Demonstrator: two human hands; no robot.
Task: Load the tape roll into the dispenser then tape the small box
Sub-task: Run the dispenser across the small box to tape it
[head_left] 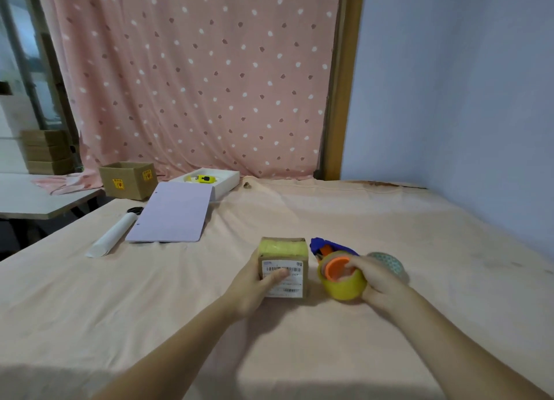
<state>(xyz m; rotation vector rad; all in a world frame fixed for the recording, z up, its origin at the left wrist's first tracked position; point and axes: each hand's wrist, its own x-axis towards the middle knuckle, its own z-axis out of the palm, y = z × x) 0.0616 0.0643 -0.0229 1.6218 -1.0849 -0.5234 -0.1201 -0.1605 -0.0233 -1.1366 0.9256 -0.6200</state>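
A small brown cardboard box with a white shipping label on its near face stands on the peach cloth at the centre; yellowish tape covers its top. My left hand grips its left side, thumb across the label. Right of the box lies a blue tape dispenser carrying a yellowish tape roll on an orange hub. My right hand holds the roll from the right, fingers on the hub. Most of the dispenser's body is hidden behind the roll.
A patterned teal tape roll lies just behind my right hand. Farther left are a lilac board, a white paper roll, scissors, a white tray and an open carton. A blue wall borders the right.
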